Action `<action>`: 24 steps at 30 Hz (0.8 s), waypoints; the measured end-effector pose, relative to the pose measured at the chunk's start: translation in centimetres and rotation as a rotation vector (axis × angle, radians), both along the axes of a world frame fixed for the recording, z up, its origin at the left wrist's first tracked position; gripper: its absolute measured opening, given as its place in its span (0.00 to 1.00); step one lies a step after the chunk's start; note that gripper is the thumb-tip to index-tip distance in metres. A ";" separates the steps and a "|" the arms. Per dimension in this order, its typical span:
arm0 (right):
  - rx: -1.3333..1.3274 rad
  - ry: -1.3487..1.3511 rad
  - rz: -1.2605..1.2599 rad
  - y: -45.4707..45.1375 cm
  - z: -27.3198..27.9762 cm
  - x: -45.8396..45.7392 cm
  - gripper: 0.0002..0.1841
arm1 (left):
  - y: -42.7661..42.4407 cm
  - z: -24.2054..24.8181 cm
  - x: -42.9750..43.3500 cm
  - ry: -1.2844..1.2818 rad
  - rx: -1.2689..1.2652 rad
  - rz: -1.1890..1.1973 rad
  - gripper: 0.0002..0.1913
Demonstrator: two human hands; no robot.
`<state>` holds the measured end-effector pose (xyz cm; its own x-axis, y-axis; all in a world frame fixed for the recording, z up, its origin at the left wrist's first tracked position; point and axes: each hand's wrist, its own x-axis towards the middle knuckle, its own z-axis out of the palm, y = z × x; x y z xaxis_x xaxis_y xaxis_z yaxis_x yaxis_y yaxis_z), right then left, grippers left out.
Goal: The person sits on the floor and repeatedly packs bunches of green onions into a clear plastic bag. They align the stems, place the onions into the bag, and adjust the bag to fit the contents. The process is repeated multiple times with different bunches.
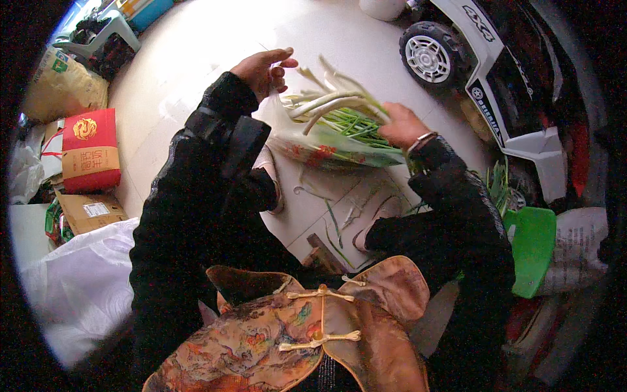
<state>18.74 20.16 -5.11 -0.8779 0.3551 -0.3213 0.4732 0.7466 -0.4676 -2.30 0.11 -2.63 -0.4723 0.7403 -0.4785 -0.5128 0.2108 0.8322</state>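
Observation:
My left hand (268, 73) grips the top edge of a clear plastic bag (294, 142) with red print, up and left of centre. My right hand (404, 126) is closed around several spring onions (338, 100), their white ends pointing left over the bag. More green onion stalks (352, 125) lie inside the bag, seen through its thin film. The bag hangs above the floor between my feet. Its lower right part lies under my right hand.
Loose onion scraps (338, 225) lie on the tiled floor (161, 112) by my shoes. At the right stand a white toy car (539, 142) and a green plastic piece (534, 250). A red box (90, 147), a cardboard box (95, 210) and a sack (68, 88) stand at the left.

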 end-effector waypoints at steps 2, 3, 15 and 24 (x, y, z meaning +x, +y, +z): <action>-0.014 -0.156 0.014 0.2 -2.2 -1.1 0.17 | -0.5 0.3 0.3 -0.069 0.037 0.115 0.18; -0.046 -0.254 0.003 0.3 -3.1 -1.5 0.17 | -0.6 0.5 0.4 -0.093 0.040 0.071 0.21; -0.017 -0.015 0.279 -1.2 -2.8 -1.4 0.16 | 0.7 0.1 1.4 -0.001 -0.064 0.059 0.15; -0.046 -0.314 0.248 0.1 -5.8 -0.9 0.14 | -0.4 0.1 1.1 -0.145 -0.041 0.055 0.19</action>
<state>17.85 20.24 -10.95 -0.7920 0.1240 -0.5978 0.4065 0.8377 -0.3647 -1.17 -0.25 -2.52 -0.4351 0.6938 -0.5739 -0.6386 0.2116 0.7399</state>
